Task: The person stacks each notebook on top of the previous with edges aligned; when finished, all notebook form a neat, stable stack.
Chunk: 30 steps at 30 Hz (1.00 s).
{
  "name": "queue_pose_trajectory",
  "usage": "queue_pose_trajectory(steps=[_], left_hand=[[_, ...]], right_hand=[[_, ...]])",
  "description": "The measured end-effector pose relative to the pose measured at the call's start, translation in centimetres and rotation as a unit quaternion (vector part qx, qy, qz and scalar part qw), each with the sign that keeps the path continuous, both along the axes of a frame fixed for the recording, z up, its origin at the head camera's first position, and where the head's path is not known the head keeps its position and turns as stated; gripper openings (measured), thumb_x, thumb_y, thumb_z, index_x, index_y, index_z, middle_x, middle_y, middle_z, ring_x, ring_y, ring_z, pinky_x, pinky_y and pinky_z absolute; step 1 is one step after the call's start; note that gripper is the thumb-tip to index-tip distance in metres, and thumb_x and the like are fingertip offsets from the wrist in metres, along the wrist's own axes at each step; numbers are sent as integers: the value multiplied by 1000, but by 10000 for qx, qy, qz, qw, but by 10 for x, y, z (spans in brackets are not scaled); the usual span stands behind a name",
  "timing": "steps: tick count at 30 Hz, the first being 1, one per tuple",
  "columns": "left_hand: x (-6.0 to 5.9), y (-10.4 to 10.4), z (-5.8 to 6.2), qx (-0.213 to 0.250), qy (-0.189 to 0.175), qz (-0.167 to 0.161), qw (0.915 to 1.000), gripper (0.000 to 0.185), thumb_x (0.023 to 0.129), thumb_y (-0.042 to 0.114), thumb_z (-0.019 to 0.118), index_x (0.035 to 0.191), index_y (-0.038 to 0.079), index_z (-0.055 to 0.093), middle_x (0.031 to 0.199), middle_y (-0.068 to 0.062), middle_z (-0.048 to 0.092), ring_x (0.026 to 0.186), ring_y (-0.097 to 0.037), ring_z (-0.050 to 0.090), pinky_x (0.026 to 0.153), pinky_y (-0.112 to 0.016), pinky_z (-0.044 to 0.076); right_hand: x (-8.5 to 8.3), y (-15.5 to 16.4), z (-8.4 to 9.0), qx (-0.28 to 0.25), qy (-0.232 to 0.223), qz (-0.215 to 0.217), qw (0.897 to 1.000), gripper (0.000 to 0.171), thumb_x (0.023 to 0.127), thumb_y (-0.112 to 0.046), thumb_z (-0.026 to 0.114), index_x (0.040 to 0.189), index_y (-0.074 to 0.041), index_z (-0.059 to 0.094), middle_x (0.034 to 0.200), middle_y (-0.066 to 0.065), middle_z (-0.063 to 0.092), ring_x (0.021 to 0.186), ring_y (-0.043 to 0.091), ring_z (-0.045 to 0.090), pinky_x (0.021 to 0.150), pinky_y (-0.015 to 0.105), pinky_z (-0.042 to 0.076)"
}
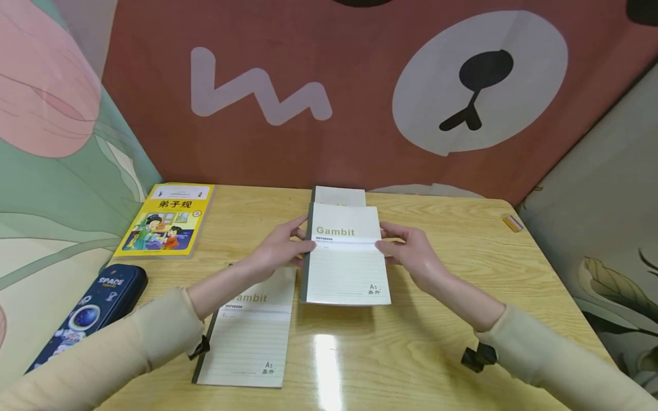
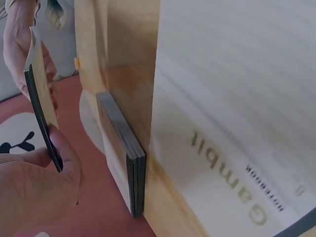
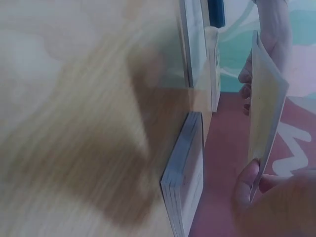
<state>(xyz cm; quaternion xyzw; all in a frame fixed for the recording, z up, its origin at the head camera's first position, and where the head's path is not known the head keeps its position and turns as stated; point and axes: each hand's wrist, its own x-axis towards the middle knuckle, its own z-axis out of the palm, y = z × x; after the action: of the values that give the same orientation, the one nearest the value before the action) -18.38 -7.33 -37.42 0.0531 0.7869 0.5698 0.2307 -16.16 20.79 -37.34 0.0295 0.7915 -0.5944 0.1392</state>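
Note:
A white Gambit notebook [image 1: 346,271] with a dark spine is held up above the table by both hands. My left hand [image 1: 275,248] pinches its spine side, and my right hand [image 1: 415,254] pinches the opposite edge. In both wrist views the held notebook [image 2: 40,91] hangs apart from the tabletop, slightly bowed. Behind and below it lies a small stack of notebooks [image 1: 339,195], whose layered edges show in the right wrist view [image 3: 183,153]. Another Gambit notebook [image 1: 249,342] lies flat at front left, partly hidden under my left forearm.
A yellow picture-covered book [image 1: 167,222] lies at the table's back left. Nearer, a dark blue space-themed pencil case [image 1: 92,314] is partly covered by my left sleeve. A small orange and purple eraser-like block [image 1: 512,223] sits near the right edge. A wall stands behind the table [image 1: 462,245].

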Motion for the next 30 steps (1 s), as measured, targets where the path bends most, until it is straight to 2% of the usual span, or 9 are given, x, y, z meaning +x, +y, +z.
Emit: queue_pose_trajectory(steps=[5, 10, 17, 24, 30], left_hand=[[-13, 3, 3, -85, 172, 99, 9998, 78, 101, 11, 62, 165, 12, 20, 122, -13, 56, 89, -18, 67, 80, -30, 62], [-25, 4, 1, -59, 280, 198, 9994, 72, 102, 10, 61, 164, 11, 25, 127, -16, 56, 96, -21, 69, 85, -31, 62], [-44, 9, -3, -213, 287, 432, 9984, 68, 101, 13, 62, 162, 15, 32, 127, -13, 55, 99, -23, 66, 88, -33, 60], [-63, 17, -8, -344, 387, 652, 9965, 64, 101, 10, 62, 160, 11, 38, 127, -14, 55, 97, -22, 65, 87, -33, 59], [-78, 25, -15, -584, 330, 861, 9940, 63, 100, 9, 62, 158, 11, 41, 128, -13, 57, 99, -21, 61, 100, -44, 57]], right_hand=[[-16, 0, 1, -111, 58, -152, 9998, 54, 102, -12, 61, 154, -5, 46, 123, 7, 53, 96, 6, 62, 83, 23, 59], [-32, -1, 2, -288, -37, -270, 9992, 56, 102, -12, 62, 155, -6, 45, 119, 4, 54, 99, 8, 60, 83, 23, 59], [-54, -3, -1, -533, -287, -262, 9978, 59, 102, -11, 62, 157, -12, 42, 127, 7, 58, 103, 11, 64, 89, 28, 60], [-76, -3, -8, -543, -422, -336, 9971, 58, 103, -9, 58, 158, -13, 41, 140, 14, 56, 107, 13, 63, 96, 32, 57], [-91, -4, -17, -542, -492, -462, 9962, 59, 103, -7, 57, 159, -13, 39, 142, 15, 54, 111, 16, 61, 105, 39, 53]])
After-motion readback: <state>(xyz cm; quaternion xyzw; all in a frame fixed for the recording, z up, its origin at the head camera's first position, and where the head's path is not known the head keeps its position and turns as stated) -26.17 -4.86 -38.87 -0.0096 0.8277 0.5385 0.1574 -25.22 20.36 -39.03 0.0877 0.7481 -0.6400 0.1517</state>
